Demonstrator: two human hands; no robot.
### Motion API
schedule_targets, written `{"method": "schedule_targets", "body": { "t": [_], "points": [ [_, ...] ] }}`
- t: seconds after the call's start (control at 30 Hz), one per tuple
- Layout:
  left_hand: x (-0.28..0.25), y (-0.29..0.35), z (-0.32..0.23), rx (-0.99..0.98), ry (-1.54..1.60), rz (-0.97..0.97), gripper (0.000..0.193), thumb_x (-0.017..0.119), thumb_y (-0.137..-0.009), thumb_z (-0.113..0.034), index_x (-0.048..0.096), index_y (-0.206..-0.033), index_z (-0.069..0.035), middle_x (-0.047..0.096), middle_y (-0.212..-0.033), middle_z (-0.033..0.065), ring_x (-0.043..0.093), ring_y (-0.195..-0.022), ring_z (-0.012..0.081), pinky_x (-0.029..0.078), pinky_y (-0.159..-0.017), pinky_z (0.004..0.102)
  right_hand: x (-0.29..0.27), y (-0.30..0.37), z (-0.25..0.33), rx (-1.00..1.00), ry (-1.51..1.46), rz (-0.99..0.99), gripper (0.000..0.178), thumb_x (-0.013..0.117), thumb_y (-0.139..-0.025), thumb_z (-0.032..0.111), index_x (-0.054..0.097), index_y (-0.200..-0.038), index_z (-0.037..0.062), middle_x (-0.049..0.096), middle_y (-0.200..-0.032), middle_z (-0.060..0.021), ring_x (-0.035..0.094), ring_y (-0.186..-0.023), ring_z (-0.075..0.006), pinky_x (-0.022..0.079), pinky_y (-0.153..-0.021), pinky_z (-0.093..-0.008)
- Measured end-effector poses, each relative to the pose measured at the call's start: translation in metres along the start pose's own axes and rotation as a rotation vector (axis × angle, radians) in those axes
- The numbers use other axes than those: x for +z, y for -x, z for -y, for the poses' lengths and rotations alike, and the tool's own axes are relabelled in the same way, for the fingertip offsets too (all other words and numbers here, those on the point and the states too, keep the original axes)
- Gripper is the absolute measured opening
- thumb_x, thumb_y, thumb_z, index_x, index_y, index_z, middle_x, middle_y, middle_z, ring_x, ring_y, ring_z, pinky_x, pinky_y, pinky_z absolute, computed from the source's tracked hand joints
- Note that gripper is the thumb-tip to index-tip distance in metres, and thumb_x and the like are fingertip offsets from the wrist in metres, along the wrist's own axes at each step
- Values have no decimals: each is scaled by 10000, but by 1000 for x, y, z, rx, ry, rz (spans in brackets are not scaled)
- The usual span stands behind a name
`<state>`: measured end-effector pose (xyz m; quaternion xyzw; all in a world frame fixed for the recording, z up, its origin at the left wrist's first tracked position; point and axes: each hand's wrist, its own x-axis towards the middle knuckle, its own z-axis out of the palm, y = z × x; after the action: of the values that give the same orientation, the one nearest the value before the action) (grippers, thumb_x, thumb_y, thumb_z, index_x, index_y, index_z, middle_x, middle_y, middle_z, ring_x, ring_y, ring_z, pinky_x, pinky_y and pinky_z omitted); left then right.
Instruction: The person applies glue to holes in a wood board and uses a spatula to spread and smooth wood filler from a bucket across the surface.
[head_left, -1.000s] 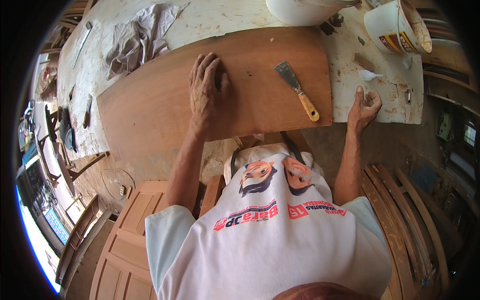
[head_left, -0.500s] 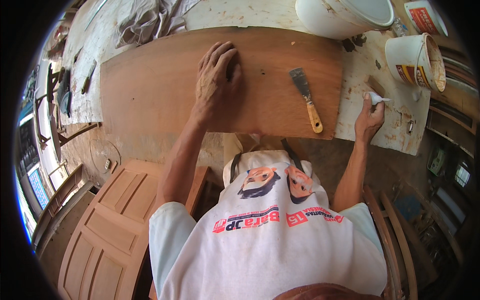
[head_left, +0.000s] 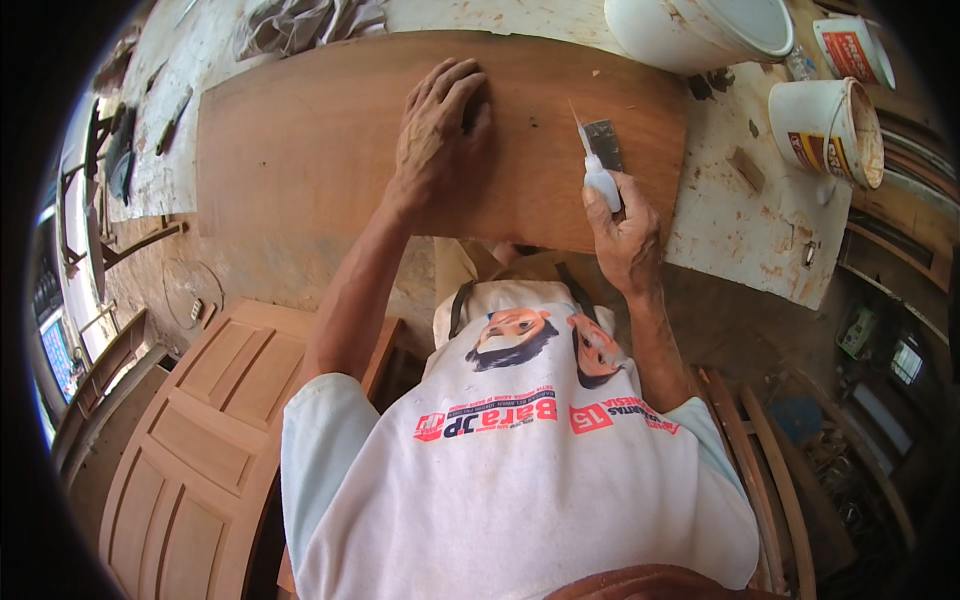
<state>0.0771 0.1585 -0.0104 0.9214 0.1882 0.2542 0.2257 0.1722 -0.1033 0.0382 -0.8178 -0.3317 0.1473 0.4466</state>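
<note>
A brown wooden board [head_left: 300,150] lies across the worktable, with a few small dark spots on its face. My left hand [head_left: 440,125] rests on the middle of it, fingers stretched and slightly bent, palm down, with nothing visible in it. Between the thumb and fingers of my right hand [head_left: 630,235] is a small white glue bottle [head_left: 601,186], its thin nozzle pointing up and away from me over the board's right part. Just behind the bottle shows the grey blade of a putty knife [head_left: 605,143]; my right hand hides its handle.
At the far right stand a large white bucket [head_left: 690,35], a smaller white tub [head_left: 815,125] and another tub [head_left: 850,50]. A small wooden block [head_left: 746,168] lies right of the board. Crumpled grey cloth [head_left: 300,22] is at the back. A panelled wooden door [head_left: 200,420] leans below left.
My right hand has brought the glue bottle leftward from beside the wooden block to over the board and turned its nozzle upward. My left hand stays on the board.
</note>
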Motion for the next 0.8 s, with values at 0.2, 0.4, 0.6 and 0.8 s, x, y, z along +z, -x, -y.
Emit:
{"method": "schedule_targets", "body": {
  "t": [0.2,0.4,0.6,0.8],
  "points": [
    [-3,1,-3,2,2,5,375,691,-988,-151,689,-1347,-41,641,-1506,121,522,-1484,334,406,-1248,472,5,-2,-2,-55,16,-5,249,695,-1068,206,689,-1215,6,730,-952,-186,721,-810,-369,556,-721,-463],
    [-4,1,-2,13,20,-8,381,693,-992,-157,689,-1352,-33,643,-1500,125,524,-1480,332,405,-1246,472,13,-1,-8,-62,29,-36,203,707,-1048,180,697,-1149,4,731,-943,-184,719,-798,-358,557,-715,-456],
    [-2,2,-1,22,33,-29,354,692,-981,-169,683,-1306,-31,650,-1464,145,529,-1470,340,384,-1256,477,17,-6,-3,-19,8,-75,190,706,-1038,178,716,-1105,1,722,-883,-173,711,-742,-309,547,-676,-435],
    [-2,1,0,8,14,1,380,687,-998,-169,693,-1357,-45,638,-1511,116,508,-1501,317,383,-1264,466,19,-17,1,-43,19,-79,214,693,-1049,197,715,-1089,-11,712,-859,-178,705,-725,-295,544,-665,-435]
  ]
}}
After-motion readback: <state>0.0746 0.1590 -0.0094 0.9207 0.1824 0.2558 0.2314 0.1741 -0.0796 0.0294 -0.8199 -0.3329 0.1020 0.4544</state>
